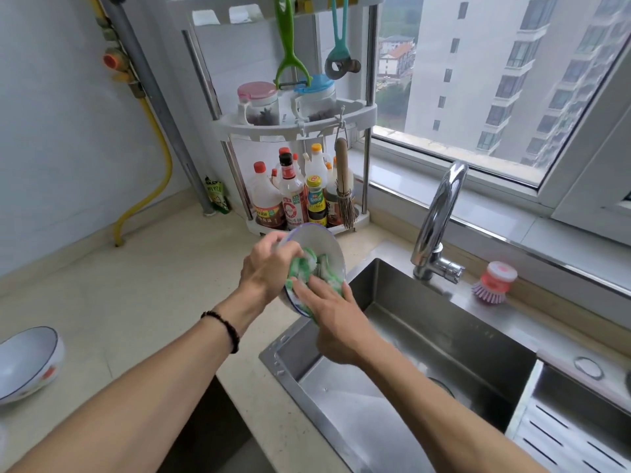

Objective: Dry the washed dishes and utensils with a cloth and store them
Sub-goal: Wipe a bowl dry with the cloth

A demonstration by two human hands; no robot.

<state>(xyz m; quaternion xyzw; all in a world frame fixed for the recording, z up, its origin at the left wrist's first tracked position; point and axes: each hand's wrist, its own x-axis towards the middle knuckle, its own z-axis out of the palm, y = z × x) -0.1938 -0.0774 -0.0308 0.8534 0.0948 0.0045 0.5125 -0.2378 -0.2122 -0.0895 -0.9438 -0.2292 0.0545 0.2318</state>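
Holding a white bowl (327,245) tilted on edge above the left rim of the sink (478,339), opening turned toward the right hand — blue line visible round its rim. Left hand (268,268) grips the bowl's left edge, fingers curled over the rim; a dark bead bracelet (223,327) sits on that wrist. Right hand (333,310) presses a green-and-white cloth (309,268) into the bowl's inside, fingers fairly straight on the cloth, which is bunched against the bowl wall.

Second white bowl (29,361), also blue-rimmed with a small red mark on its side, rests on the beige counter (136,285) at far left, well apart from the hands.

Chrome faucet (440,216) stands behind the sink; a pink dish brush (493,281) lies just right of its base. A white corner rack (297,124) behind the bowl carries sauce bottles (293,199) below, two lidded jars (259,104) above — a green peeler (290,46) hangs from its top tier. Window (495,80) to the right.
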